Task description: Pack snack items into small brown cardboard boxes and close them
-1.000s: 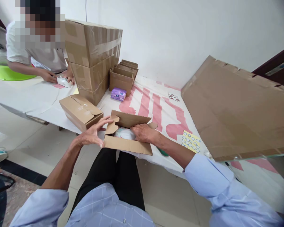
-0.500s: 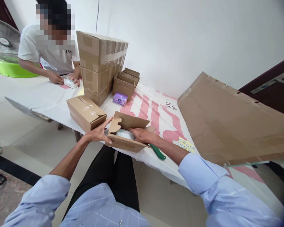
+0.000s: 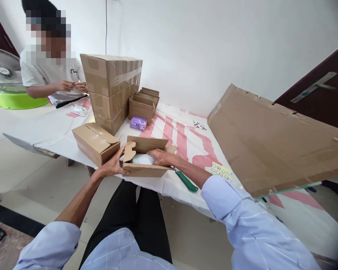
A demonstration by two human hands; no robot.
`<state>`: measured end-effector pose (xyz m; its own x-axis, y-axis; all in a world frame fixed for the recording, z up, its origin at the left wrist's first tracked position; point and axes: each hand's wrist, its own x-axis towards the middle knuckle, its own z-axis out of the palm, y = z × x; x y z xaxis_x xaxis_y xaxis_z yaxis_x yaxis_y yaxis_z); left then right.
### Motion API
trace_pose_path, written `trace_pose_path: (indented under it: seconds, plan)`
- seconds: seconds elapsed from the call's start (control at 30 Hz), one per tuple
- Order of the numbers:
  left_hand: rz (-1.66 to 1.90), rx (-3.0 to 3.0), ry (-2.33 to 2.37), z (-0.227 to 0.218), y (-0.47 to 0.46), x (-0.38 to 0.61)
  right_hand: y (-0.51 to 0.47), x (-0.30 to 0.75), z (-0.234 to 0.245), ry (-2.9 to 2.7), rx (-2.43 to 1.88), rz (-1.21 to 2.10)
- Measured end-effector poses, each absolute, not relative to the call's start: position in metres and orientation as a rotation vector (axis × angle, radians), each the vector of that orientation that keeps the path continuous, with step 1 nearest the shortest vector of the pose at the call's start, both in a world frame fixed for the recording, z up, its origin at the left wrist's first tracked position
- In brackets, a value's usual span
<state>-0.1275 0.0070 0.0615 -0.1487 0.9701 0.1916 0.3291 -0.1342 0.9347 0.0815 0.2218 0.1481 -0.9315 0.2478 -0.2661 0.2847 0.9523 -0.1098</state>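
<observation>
An open cardboard box (image 3: pixel 146 171) stands at the near edge of the table, flaps raised. My left hand (image 3: pixel 114 165) grips its left end, thumb on the near side and fingers behind. Inside lies a rounded white object (image 3: pixel 143 159), its kind unclear. My right hand (image 3: pixel 162 157) reaches into the box beside that object; its fingertips are partly hidden, so their hold cannot be made out. Just right of the box is a green-handled tool (image 3: pixel 186 182), its working end mostly under my right forearm. A closed cardboard box (image 3: pixel 96 143) touches or nearly touches my left hand.
Taped cartons (image 3: pixel 109 90) are stacked behind, beside open boxes (image 3: pixel 142 108) and a purple pack (image 3: pixel 138 123). A large cardboard sheet (image 3: pixel 276 142) leans at right. A yellow sticker sheet (image 3: pixel 221 171) lies nearby. A co-worker (image 3: pixel 53 75) stands at far left near a white item (image 3: pixel 79 110).
The view has shifted slightly, and the open box sits squarer to me. My hands keep their places on and in it. The co-worker's hands have lifted off the white item on the table.
</observation>
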Motion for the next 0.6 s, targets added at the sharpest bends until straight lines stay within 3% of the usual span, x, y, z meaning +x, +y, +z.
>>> trace_pose_path:
  seconds: [0.13, 0.4, 0.6]
  plan:
    - [1.312, 1.540, 1.526, 0.064, 0.017, -0.127, 0.225, 0.087, 0.161, 2.893, 0.393, -0.488]
    - [1.323, 1.509, 1.464, 0.051, 0.044, -0.135, 0.236, 0.119, 0.219, 3.271, 0.305, -0.469]
    - [1.436, 1.527, 1.283, 0.051, 0.103, -0.139, 0.239, 0.177, 0.267, 3.503, 0.654, -0.643]
